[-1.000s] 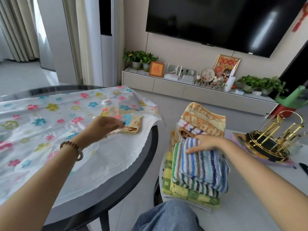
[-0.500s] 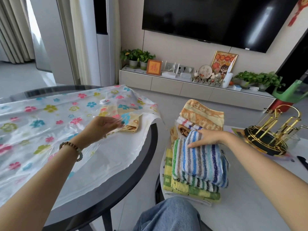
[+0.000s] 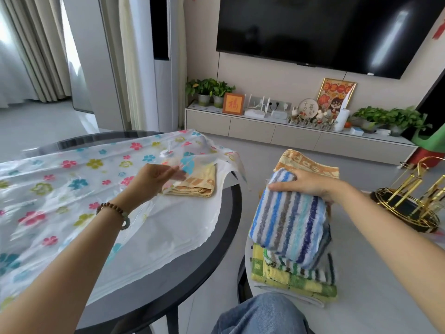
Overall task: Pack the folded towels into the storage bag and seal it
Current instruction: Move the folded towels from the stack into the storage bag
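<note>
Lying gripped beneath right hand (image 3: 305,186): striped towel (image 3: 289,222).

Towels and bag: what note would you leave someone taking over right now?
Left hand: fingers under the top layer of the flower-printed clear plastic storage bag, holding its mouth open.
Right hand: grips the blue-and-grey striped folded towel atop the pile of folded towels.
Done: one orange folded towel lies in the bag's mouth.
Left: pack the held towel and the pile, seal the bag.
</note>
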The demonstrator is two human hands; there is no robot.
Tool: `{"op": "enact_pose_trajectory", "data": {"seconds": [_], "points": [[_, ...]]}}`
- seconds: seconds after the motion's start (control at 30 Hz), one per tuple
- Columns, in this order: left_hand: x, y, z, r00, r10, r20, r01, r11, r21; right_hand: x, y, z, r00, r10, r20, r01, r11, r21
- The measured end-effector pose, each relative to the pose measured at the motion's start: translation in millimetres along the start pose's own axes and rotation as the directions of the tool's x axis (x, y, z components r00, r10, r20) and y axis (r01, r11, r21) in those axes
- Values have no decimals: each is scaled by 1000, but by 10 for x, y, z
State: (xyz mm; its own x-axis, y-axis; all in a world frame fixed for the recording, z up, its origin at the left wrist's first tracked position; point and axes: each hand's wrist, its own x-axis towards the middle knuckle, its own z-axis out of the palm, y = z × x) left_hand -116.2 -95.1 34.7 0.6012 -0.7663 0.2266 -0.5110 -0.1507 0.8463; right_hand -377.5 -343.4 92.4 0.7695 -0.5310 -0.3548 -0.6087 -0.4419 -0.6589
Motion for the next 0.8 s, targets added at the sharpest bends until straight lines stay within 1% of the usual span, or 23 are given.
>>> {"op": "enact_pose_trajectory", "data": {"seconds": [0.07, 0.13, 0.2, 0.27, 0.3, 0.37, 0.4, 0.43, 0.47, 0.5, 0.53, 0.57, 0.6, 0.63, 0.67, 0.7, 0.73, 0.77, 0.8], "points": [[-8, 31, -106, 1000, -5, 8, 5, 999, -37, 86, -227, 264, 1000, -13, 11, 11, 979, 205], [-19, 68, -225, 1000, -1, 20, 2, 998, -64, 209, -485, 593, 994, -35, 107, -12, 911, 412], [-20, 118, -341, 999, 5, 33, -2, 998, -65, 401, -738, 952, 976, -37, 214, -71, 876, 477], [-25, 171, -448, 999, 12, 42, -10, 999, -53, 617, -956, 1315, 970, 5, 244, -131, 855, 501], [-32, 196, -495, 999, 12, 51, -9, 999, -50, 709, -1045, 1482, 972, 23, 234, -151, 826, 544], [-62, 229, -568, 997, 10, 83, -4, 997, -72, 886, -1146, 1789, 983, 56, 172, -160, 715, 681], [-76, 227, -595, 995, 9, 96, -1, 997, -83, 959, -1151, 1921, 990, 82, 114, -139, 670, 729], [-91, 218, -616, 994, 8, 104, 1, 996, -85, 1014, -1134, 2038, 994, 101, 34, -92, 648, 757], [-104, 197, -634, 994, 5, 108, 3, 997, -81, 1039, -1102, 2142, 993, 99, -70, -15, 668, 744], [-111, 167, -648, 994, 5, 108, 4, 997, -79, 1044, -1043, 2237, 979, 57, -197, 91, 739, 667], [-118, 132, -658, 995, 3, 104, 5, 997, -80, 1027, -960, 2325, 946, -47, -320, 213, 834, 509], [-120, 92, -665, 995, 0, 101, 9, 996, -83, 999, -859, 2410, 895, -205, -397, 327, 906, 270], [-123, 57, -669, 995, -4, 103, 14, 996, -91, 980, -752, 2492, 837, -384, -391, 420, 908, 6], [-124, 29, -673, 994, -8, 112, 20, 994, -106, 968, -655, 2558, 790, -528, -312, 480, 849, -222], [-127, 11, -678, 993, -12, 121, 27, 992, -120, 979, -571, 2612, 775, -605, -185, 510, 770, -383], [-127, 1, -686, 991, -20, 134, 38, 991, -132, 994, -507, 2655, 776, -627, -61, 529, 701, -479], [-130, 3, -693, 989, -31, 147, 52, 989, -140, 1025, -449, 2693, 792, -609, 39, 534, 660, -529], [-137, 16, -704, 986, -43, 159, 67, 986, -151, 1070, -412, 2717, 816, -567, 110, 523, 645, -557], [-143, 29, -712, 985, -52, 167, 79, 984, -161, 1122, -404, 2730, 844, -516, 145, 494, 643, -584]]}}
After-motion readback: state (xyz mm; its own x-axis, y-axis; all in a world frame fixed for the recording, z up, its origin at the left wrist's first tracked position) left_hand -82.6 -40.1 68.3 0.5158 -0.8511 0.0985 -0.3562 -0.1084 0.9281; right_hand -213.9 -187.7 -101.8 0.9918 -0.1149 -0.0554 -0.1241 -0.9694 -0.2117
